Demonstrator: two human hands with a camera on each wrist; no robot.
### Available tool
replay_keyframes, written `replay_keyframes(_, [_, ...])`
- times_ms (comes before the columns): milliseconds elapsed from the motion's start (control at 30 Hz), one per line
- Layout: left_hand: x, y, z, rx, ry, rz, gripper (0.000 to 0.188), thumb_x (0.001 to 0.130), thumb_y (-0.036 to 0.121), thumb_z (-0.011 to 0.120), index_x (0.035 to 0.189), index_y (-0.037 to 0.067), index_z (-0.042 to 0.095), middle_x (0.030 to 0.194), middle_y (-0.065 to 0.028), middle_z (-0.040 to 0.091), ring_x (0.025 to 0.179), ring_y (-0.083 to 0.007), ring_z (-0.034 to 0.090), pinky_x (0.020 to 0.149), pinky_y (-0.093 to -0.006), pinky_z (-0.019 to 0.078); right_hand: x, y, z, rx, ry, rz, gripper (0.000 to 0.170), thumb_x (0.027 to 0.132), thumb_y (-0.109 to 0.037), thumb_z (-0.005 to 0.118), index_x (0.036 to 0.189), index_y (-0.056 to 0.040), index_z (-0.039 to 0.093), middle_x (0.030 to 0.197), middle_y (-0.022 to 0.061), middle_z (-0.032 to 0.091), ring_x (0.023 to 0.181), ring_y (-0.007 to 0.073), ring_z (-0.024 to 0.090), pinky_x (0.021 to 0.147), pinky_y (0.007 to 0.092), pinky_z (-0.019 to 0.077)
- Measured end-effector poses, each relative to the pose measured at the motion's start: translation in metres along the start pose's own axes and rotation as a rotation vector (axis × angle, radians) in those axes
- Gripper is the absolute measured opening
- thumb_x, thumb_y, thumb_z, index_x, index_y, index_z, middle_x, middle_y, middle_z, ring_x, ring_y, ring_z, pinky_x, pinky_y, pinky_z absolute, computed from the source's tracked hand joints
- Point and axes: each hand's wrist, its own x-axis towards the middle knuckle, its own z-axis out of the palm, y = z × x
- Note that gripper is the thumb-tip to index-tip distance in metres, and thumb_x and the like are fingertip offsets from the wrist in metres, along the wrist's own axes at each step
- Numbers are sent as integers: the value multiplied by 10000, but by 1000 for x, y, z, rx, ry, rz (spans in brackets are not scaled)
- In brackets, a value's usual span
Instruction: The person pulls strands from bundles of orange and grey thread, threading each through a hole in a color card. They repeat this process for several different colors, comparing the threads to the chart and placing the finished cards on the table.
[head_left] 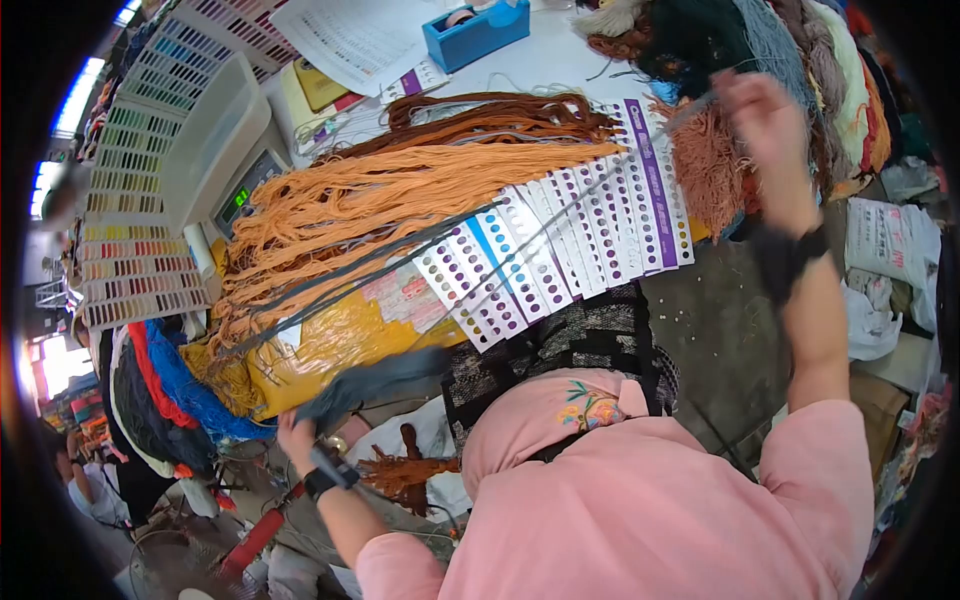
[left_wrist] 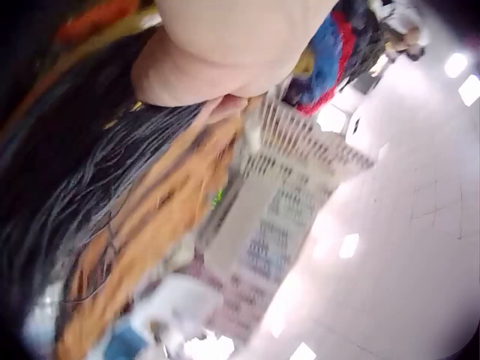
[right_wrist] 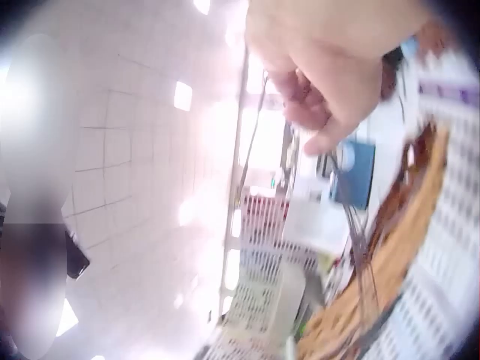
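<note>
My left hand (head_left: 296, 440), low at the table's front left, grips a bundle of dark grey yarn (head_left: 375, 385) that looks blurred in the head view. In the left wrist view the grey yarn (left_wrist: 82, 187) hangs beside the hand (left_wrist: 232, 52), whose fingertips are mostly hidden. Raised at the upper right, my right hand (head_left: 768, 125) pinches a few thin grey strands (right_wrist: 356, 232), which stretch down across the table toward the left. Beneath them lie orange yarn (head_left: 400, 185), more dark grey strands (head_left: 345, 270) and brown yarn (head_left: 480, 115).
Punched white shade cards (head_left: 590, 235) fan along the table's front edge. At the back stand a blue tape dispenser (head_left: 480, 35) and a scale (head_left: 222, 150) beside a colour chart (head_left: 140, 170). Yarn hanks (head_left: 705, 165) hang at the right; a yellow plastic cover (head_left: 330, 350) lies in front.
</note>
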Motion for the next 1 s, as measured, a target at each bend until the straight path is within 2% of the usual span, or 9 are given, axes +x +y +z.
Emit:
replay_keyframes(33, [74,40,-90,-329,-119,-148,195,815,62,343,802,66,537,526,53,387,456,-53,397,798,-317,387,27,-29,-54,89,-30,-125,132,783,-53,444,702,14,523,742,127,547,752,213,522,771,324,413])
replay_keyframes(100, [-16,42,10,-362,-311,-141,178,825,64,372,965,1,462,578,22,442,430,-37,386,573,-222,349,61,-82,-116,326,-100,-296,147,791,-80,443,732,15,539,707,118,542,731,212,516,757,326,403])
replay_keyframes(200, [-96,-33,140,-382,-581,-440,303,834,58,408,1111,-66,400,659,-25,506,415,-20,372,350,-130,302,21,-11,26,-761,61,-372,107,781,-101,478,730,-42,553,677,24,511,652,119,472,705,246,383])
replay_keyframes(233, [-129,-76,194,-417,-614,-557,287,832,50,416,1094,-68,414,689,-41,515,426,-18,369,353,-133,293,6,20,49,-568,-157,-216,81,757,-111,521,731,-50,567,708,1,534,681,95,480,682,240,385])
replay_keyframes(300, [-152,-142,254,22,-694,-699,253,810,69,482,1026,-62,465,761,-50,557,459,-13,371,381,-136,293,-21,90,77,-558,-154,180,48,663,-73,599,693,-36,609,633,24,581,587,91,531,553,246,432])
replay_keyframes(433, [-218,-223,325,771,-862,-378,203,801,68,498,966,-49,487,892,-127,581,529,-44,473,415,-138,364,-59,169,97,-821,-217,19,81,604,-102,586,584,-27,566,594,90,550,568,206,537,527,313,418])
replay_keyframes(633, [-218,-275,346,1301,-889,-85,143,782,108,511,671,20,530,549,-24,512,427,-79,445,379,-194,328,-69,183,95,-1031,-186,-244,68,582,-56,587,628,-30,545,639,95,512,626,249,495,550,341,383])
replay_keyframes(900, [-217,-263,340,1045,-876,-168,95,771,72,502,709,3,522,511,-6,449,413,-78,379,398,-211,307,-88,165,101,-1112,-422,-488,296,585,-139,615,844,-7,560,754,92,505,713,255,480,640,336,380])
replay_keyframes(1000, [-215,-275,338,1010,-866,-132,93,786,81,499,758,-5,522,547,-16,467,423,-73,372,397,-205,293,-80,170,92,-974,-484,-293,311,574,-187,617,834,-21,574,793,91,496,769,253,483,675,349,365])
